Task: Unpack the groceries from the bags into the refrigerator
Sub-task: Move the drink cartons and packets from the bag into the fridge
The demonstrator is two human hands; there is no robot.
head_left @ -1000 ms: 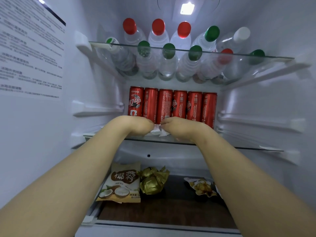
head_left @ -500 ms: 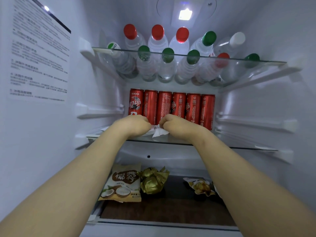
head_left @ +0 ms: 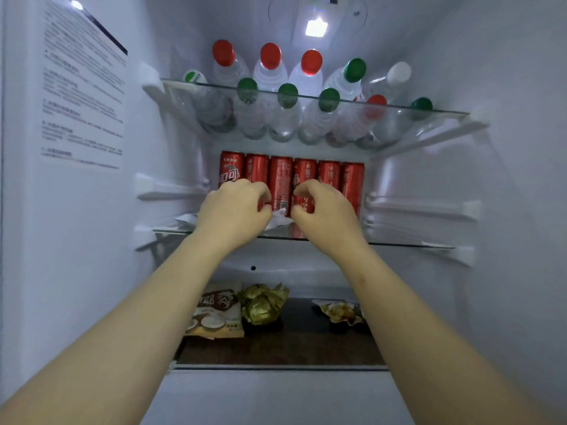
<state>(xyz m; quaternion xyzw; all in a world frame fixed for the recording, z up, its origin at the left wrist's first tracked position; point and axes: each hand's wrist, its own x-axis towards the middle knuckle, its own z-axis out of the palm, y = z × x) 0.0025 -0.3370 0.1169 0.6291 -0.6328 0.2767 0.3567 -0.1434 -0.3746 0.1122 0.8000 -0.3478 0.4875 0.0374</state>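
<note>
Refrigerator (head_left: 506,179): open, fills the frame.
Water bottles (head_left: 283,118): lying in rows on the upper glass shelf (head_left: 445,110), caps toward us.
Red cans (head_left: 280,179): six upright, centre, at the back of the middle shelf (head_left: 399,243).
Left hand (head_left: 234,213): fingers curled, over the white wrapper (head_left: 279,221); a pinch can't be made out.
Right hand (head_left: 326,214): fingers curled just beside the wrapper, grip likewise unclear.
Coconut snack bag (head_left: 217,311): lower centre, bottom shelf.
Gold foil bundle (head_left: 264,303): touching that bag's right side.
White wrapper: crumpled on the middle shelf, before the cans.
</note>
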